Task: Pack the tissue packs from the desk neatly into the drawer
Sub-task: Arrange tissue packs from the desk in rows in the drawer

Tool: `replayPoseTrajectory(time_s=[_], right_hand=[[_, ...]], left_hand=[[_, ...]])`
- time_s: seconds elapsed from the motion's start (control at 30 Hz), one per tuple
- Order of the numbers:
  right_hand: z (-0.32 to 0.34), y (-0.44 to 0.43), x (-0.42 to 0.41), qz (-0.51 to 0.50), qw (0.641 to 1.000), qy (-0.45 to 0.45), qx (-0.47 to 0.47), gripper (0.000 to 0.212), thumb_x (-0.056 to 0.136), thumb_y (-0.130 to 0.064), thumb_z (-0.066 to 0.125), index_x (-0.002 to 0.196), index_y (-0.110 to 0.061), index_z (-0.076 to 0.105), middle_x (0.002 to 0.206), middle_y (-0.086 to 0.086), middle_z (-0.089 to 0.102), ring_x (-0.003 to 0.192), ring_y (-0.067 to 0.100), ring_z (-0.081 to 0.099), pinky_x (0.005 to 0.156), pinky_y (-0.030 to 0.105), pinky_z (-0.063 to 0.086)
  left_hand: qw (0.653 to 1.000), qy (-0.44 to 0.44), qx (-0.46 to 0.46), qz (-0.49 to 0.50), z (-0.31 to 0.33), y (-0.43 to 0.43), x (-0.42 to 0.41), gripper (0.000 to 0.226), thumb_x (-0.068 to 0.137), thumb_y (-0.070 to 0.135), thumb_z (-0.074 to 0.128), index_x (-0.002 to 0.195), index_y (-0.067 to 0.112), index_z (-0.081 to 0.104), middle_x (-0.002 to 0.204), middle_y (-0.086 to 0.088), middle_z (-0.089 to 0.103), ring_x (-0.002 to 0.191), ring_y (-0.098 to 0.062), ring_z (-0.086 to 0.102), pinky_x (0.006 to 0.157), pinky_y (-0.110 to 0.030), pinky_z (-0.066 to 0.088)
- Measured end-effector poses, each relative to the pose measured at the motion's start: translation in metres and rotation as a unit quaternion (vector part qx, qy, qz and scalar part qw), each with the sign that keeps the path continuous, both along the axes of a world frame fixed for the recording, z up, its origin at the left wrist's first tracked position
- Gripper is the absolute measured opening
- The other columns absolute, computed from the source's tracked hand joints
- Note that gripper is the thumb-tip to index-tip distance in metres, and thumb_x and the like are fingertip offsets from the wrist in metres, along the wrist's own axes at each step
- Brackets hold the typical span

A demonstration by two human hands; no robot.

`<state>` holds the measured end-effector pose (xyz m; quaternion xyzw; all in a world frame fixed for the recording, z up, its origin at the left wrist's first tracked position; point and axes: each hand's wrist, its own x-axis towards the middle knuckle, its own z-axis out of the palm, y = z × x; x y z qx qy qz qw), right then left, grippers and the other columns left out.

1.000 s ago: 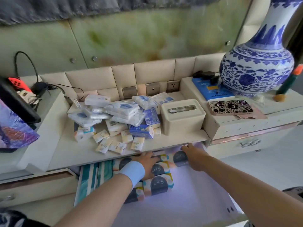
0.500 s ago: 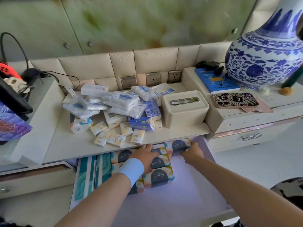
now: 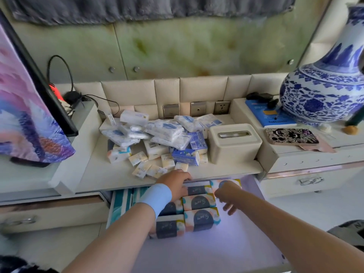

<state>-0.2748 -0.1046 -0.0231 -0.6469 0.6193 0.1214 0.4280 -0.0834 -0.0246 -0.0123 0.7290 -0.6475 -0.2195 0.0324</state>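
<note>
The drawer [image 3: 226,253] under the desk stands pulled out, with a pale floor. Colourful tissue packs with dark labels [image 3: 199,201] lie in rows at its back, beside teal striped packs [image 3: 122,205] on the left. My left hand [image 3: 175,184], with a blue wristband, rests palm down on the back row at the desk edge. My right hand [image 3: 226,197] hovers with fingers spread and empty, just in front of the rear right pack [image 3: 226,183]. A loose pile of tissue packs [image 3: 157,134] covers the desk, with small cream packs [image 3: 141,170] at its front.
A cream tissue box [image 3: 234,142] stands right of the pile. A large blue and white vase [image 3: 325,91], a blue book [image 3: 269,115] and a patterned phone case [image 3: 291,135] sit on the right cabinet. A leaning screen [image 3: 29,115] and cables are at left.
My right hand has let go of the rear right pack and drawn back toward me with fingers spread. My left hand stays on the back row.
</note>
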Motion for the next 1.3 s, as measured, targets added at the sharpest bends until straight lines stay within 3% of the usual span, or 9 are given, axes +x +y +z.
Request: replayPoseTrajectory(time_s=[0.07, 0.17, 0.33, 0.43, 0.57, 0.77, 0.9, 1.07, 1.3], right_hand=[[0.010, 0.005, 0.022, 0.125, 0.989, 0.034, -0.073, 0.025, 0.096, -0.019, 0.050, 0.112, -0.005, 0.063, 0.101, 0.009, 0.072, 0.070, 0.020, 0.072, 0.053, 0.029, 0.057], [0.026, 0.013, 0.057, 0.156, 0.963, -0.071, -0.207, 0.024, 0.092, -0.022, 0.051, 0.107, -0.021, 0.070, 0.104, 0.000, 0.069, 0.087, 0.019, 0.068, 0.073, 0.031, 0.058], [0.039, 0.002, 0.109, 0.305, 0.771, -0.144, -0.540, 0.036, 0.080, -0.011, 0.064, 0.114, -0.021, 0.068, 0.119, 0.007, 0.059, 0.106, 0.031, 0.055, 0.084, 0.044, 0.052], [0.045, -0.020, 0.133, 0.328, 0.803, -0.028, -0.497, 0.071, 0.085, -0.030, 0.065, 0.148, -0.029, 0.032, 0.154, 0.010, 0.026, 0.140, 0.032, 0.027, 0.111, 0.046, 0.030], [0.043, -0.055, 0.155, 0.355, 0.813, 0.051, -0.459, 0.096, 0.089, -0.045, 0.060, 0.155, -0.035, -0.009, 0.164, 0.009, -0.013, 0.151, 0.032, -0.006, 0.121, 0.051, 0.011], [0.040, -0.084, 0.189, 0.369, 0.821, 0.000, -0.436, 0.089, 0.083, -0.033, 0.068, 0.155, -0.033, 0.016, 0.155, 0.004, 0.029, 0.135, 0.031, 0.038, 0.096, 0.044, 0.047], [0.051, -0.106, 0.191, 0.310, 0.824, -0.055, -0.470, 0.067, 0.084, -0.021, 0.061, 0.146, -0.029, 0.039, 0.134, 0.004, 0.054, 0.117, 0.029, 0.054, 0.084, 0.039, 0.051], [0.054, -0.120, 0.180, 0.280, 0.768, -0.065, -0.572, 0.055, 0.076, -0.002, 0.059, 0.130, -0.015, 0.057, 0.115, 0.011, 0.062, 0.102, 0.037, 0.056, 0.067, 0.041, 0.051], [0.038, -0.106, 0.172, 0.324, 0.798, 0.061, -0.504, 0.074, 0.083, -0.036, 0.061, 0.148, -0.022, 0.026, 0.145, 0.009, 0.035, 0.132, 0.031, 0.036, 0.106, 0.043, 0.035]], left_hand=[[0.998, 0.019, -0.026, 0.045, 0.006, 0.003, 0.014, 0.035, 0.093, 0.024, 0.055, 0.129, 0.029, 0.057, 0.130, 0.005, 0.055, 0.113, -0.017, 0.055, 0.097, -0.034, 0.046], [0.992, 0.022, -0.064, 0.104, 0.016, 0.002, 0.042, 0.030, 0.091, 0.023, 0.057, 0.121, 0.026, 0.059, 0.124, 0.001, 0.058, 0.106, -0.020, 0.057, 0.093, -0.035, 0.049], [0.985, -0.018, -0.084, 0.152, 0.024, -0.006, 0.092, 0.037, 0.093, 0.024, 0.055, 0.130, 0.025, 0.055, 0.137, -0.002, 0.047, 0.127, -0.026, 0.045, 0.103, -0.039, 0.042], [0.988, -0.069, -0.059, 0.123, 0.027, -0.015, 0.113, 0.049, 0.093, 0.032, 0.057, 0.141, 0.029, 0.045, 0.150, -0.001, 0.035, 0.138, -0.026, 0.031, 0.110, -0.041, 0.035], [0.989, -0.087, 0.011, 0.115, 0.020, -0.032, 0.132, 0.069, 0.092, 0.043, 0.056, 0.152, 0.033, 0.024, 0.162, -0.002, 0.010, 0.146, -0.033, 0.012, 0.117, -0.047, 0.023], [0.985, -0.084, 0.014, 0.149, -0.007, -0.056, 0.139, 0.074, 0.087, 0.050, 0.059, 0.150, 0.045, 0.020, 0.160, -0.001, 0.002, 0.142, -0.039, 0.025, 0.115, -0.051, 0.027], [0.982, -0.081, -0.035, 0.167, -0.012, -0.070, 0.142, 0.071, 0.082, 0.046, 0.071, 0.142, 0.037, 0.033, 0.150, -0.003, 0.018, 0.127, -0.033, 0.046, 0.102, -0.045, 0.042], [0.983, -0.055, -0.015, 0.176, -0.013, -0.082, 0.151, 0.082, 0.080, 0.047, 0.072, 0.146, 0.032, 0.025, 0.152, -0.006, 0.020, 0.131, -0.033, 0.043, 0.102, -0.046, 0.044], [0.982, 0.000, -0.077, 0.175, 0.000, -0.076, 0.156, 0.045, 0.101, 0.027, 0.049, 0.145, 0.025, 0.044, 0.152, -0.009, 0.032, 0.132, -0.032, 0.042, 0.106, -0.039, 0.037]])
